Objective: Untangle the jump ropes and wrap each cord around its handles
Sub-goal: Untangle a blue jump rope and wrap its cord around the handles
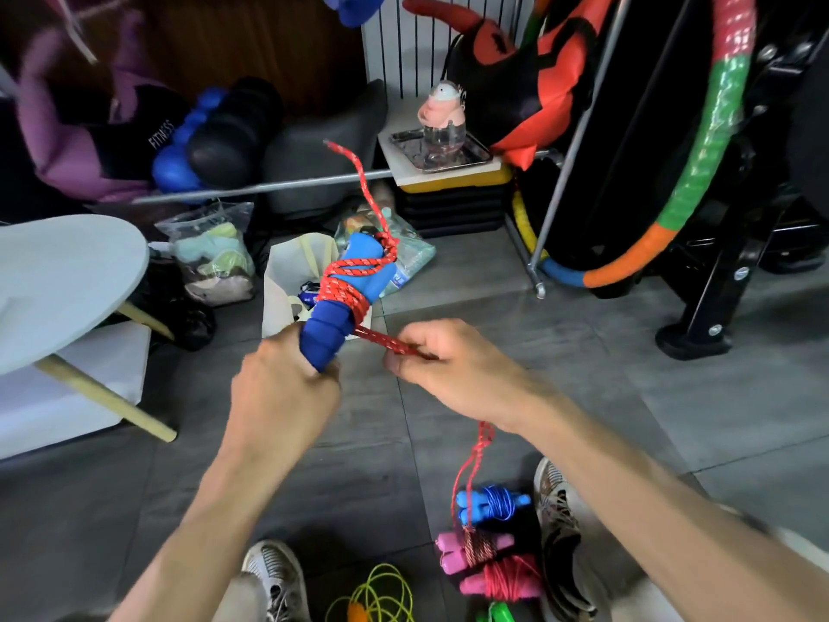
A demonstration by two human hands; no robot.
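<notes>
Above the grey tiled floor (583, 361), the left hand (280, 388) is clenched round the base of two ribbed blue foam handles (341, 303), tilted up. Braided red cord (343, 291) with pale flecks coils tight round their middle. The right hand (453, 370) pinches the cord's taut tail. Down by the shoes, wrapped blue and pink ropes (489, 545) lie bundled.
</notes>
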